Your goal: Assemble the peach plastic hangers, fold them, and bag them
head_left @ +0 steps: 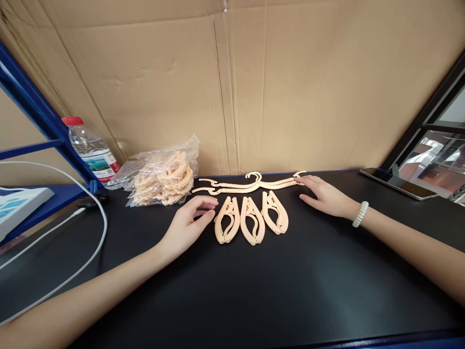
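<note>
Two unfolded peach plastic folding hangers (250, 185) lie overlapped near the back of the black table, hooks pointing away from me. Three folded hangers of the same kind lie in a row in front of them: a left one (235, 223), a middle one (259, 225) and a right one (285, 215). My left hand (189, 220) rests just left of the row, fingers loosely curved and apart, holding nothing. At the right end of the unfolded hangers is my right hand (323, 194), fingers stretched out over their tip; whether it presses on them I cannot tell.
A clear plastic bag (163, 174) full of folded hangers sits at the back left, beside a red-capped water bottle (92, 150). A white cable (105, 228) loops across the left. A phone-like tablet (397, 183) lies at the back right. Cardboard (290, 87) stands behind.
</note>
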`<state>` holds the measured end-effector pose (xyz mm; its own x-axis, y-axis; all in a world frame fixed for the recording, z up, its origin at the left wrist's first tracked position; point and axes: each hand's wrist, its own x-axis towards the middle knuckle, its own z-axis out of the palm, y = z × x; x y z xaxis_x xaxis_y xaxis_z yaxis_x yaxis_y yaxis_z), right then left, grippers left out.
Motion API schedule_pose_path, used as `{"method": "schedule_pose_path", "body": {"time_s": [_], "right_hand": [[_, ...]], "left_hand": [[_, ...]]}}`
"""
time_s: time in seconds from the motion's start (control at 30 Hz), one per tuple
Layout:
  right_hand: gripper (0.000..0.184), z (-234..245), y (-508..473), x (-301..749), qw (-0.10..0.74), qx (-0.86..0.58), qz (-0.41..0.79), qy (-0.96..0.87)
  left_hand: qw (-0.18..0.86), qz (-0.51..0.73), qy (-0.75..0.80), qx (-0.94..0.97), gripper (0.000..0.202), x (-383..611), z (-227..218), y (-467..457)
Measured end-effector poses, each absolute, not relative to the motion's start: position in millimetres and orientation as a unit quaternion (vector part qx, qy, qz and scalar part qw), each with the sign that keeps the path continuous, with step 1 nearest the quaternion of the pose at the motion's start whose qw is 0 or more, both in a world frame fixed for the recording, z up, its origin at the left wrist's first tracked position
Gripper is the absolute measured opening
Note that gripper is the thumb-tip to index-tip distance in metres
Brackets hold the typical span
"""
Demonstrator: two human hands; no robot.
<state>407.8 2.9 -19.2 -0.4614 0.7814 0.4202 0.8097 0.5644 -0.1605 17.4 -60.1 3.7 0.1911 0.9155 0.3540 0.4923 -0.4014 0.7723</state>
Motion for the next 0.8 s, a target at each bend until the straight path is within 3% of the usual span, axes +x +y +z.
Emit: {"method": "schedule_pose_path", "body": {"time_s": [0.3,0.8], "right_hand": [[0.060,-25,7,407,0.193,-0.471,-0.005,-0.860],[0.044,-20,4,399,0.219,-0.452,-0.019,-0.864]], "left_hand": [[0.179,0.395,0.433,0.791,0.017,23,6,-67],[0.148,0.383,0.414,0.813,0.016,25,8,-70]]}}
